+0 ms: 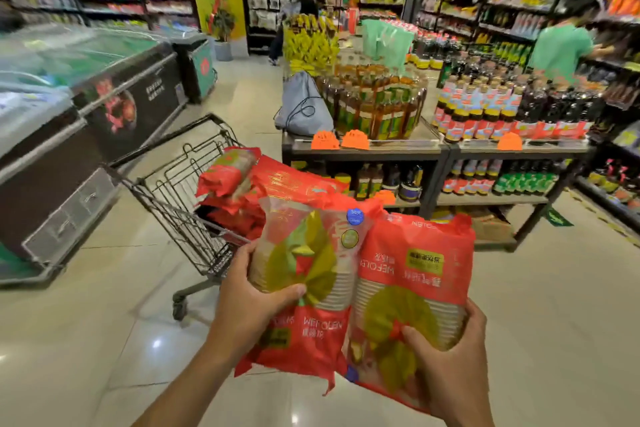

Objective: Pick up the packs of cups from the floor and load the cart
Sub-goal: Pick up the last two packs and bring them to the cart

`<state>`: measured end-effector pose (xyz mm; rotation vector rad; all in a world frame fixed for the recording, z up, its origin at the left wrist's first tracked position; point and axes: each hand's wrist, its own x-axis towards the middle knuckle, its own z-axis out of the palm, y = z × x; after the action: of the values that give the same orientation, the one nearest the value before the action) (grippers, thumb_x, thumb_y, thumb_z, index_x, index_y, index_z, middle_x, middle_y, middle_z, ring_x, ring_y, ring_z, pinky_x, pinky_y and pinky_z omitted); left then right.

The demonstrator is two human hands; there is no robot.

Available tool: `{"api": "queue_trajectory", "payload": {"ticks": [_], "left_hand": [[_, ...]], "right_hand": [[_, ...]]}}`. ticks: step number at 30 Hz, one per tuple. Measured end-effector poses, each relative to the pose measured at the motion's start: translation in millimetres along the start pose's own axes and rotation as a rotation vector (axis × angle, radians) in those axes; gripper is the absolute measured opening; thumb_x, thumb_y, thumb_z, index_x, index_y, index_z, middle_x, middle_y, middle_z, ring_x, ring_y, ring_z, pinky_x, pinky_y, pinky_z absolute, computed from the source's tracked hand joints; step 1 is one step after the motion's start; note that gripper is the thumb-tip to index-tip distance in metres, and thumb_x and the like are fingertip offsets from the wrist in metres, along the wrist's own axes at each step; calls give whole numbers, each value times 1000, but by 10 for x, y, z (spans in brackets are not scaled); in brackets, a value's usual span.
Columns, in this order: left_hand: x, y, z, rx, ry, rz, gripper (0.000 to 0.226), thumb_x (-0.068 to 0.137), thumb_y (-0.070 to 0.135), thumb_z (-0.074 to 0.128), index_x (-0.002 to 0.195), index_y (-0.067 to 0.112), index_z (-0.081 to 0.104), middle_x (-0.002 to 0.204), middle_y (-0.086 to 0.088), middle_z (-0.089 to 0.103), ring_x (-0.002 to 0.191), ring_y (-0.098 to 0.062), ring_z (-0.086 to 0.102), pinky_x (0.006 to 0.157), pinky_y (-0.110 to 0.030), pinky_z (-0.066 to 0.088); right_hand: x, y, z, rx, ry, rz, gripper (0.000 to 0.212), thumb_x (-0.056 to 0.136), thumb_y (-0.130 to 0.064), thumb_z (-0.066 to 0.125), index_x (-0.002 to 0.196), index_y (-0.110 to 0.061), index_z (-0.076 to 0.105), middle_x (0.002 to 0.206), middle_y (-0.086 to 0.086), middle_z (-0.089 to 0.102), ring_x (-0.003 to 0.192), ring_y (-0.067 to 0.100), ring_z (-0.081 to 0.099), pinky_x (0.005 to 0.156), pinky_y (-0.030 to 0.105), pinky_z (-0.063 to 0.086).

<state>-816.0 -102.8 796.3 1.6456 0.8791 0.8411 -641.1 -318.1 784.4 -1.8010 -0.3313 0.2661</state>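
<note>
Left hand (pixel 242 302) had its grip wrapped round the left pack of cups (pixel 304 274), thumb across the front, fingers behind. Right hand (pixel 453 360) gripped the right pack of cups (pixel 412 284) from its lower right, thumb pressed on the front. Both packs were off the floor, side by side, inner edges touching, held in front of the cart (pixel 187 191). More red packs (pixel 235 184) already sat in the cart basket, piled above its rim; the left pack's top edge overlapped them in view, contact couldn't be told.

Cart's left side ran near the chest freezer (pixel 86 135), with a narrow strip of floor between. Right of the cart stood a display desk (pixel 367 149) loaded with bottles (pixel 377 107), a grey drawstring bag (pixel 304 107) on its left corner. Open room: tiled floor (pixel 104 340) in the foreground left and right, and the aisle running back between freezer and desk. Floor was glossy pale tile with light glare. Shelving lined the back and right walls; a person in a green top (pixel 561 48) stood at the right shelves.
</note>
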Motion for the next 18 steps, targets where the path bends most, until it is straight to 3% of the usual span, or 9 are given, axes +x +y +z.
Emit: {"api": "queue_trajectory", "payload": {"ticks": [3, 7, 10, 12, 15, 18], "left_hand": [[377, -139, -562, 2, 28, -41, 87, 41, 63, 91, 117, 57, 50, 115, 17, 68, 95, 1, 69, 73, -23, 59], [901, -327, -991, -24, 13, -78, 88, 39, 63, 92, 117, 55, 53, 114, 13, 71, 99, -11, 72, 80, -41, 63], [1277, -472, -1096, -43, -2, -113, 85, 38, 63, 92, 114, 54, 55, 111, 13, 72, 95, -10, 74, 73, -34, 64], [1567, -579, -1134, -56, -4, -142, 87, 37, 59, 93, 116, 50, 56, 112, 11, 72, 96, -13, 74, 74, -38, 64], [2086, -719, -1177, -39, -13, -194, 92, 34, 57, 94, 116, 48, 55, 114, 6, 71, 98, -19, 73, 77, -44, 64], [2693, -866, -1232, -29, -33, -220, 88, 34, 55, 96, 113, 47, 58, 109, 6, 74, 92, -15, 75, 69, -34, 64]], "right_hand": [[3, -226, 640, -1, -40, -6, 90, 63, -3, 94, 131, -31, 41, 123, 5, 60, 101, 20, 64, 91, 43, 52], [150, -384, 1235, -6, -69, 3, 91, 62, -8, 95, 131, -32, 41, 123, 1, 60, 104, 19, 65, 90, 42, 55], [364, -408, 1585, -21, -72, 17, 88, 62, -12, 95, 129, -34, 41, 118, -4, 61, 101, 14, 65, 78, 29, 53], [565, -383, 1825, -16, -71, 21, 87, 62, -11, 95, 127, -34, 42, 118, -5, 61, 99, 11, 65, 74, 25, 51], [940, -286, 2225, 3, -84, 59, 89, 62, -11, 95, 130, -32, 42, 120, 0, 62, 101, 18, 66, 85, 40, 56], [1376, -223, 2685, 55, -106, 110, 91, 58, -14, 97, 130, -32, 44, 120, 1, 63, 100, 21, 67, 87, 47, 57]]}}
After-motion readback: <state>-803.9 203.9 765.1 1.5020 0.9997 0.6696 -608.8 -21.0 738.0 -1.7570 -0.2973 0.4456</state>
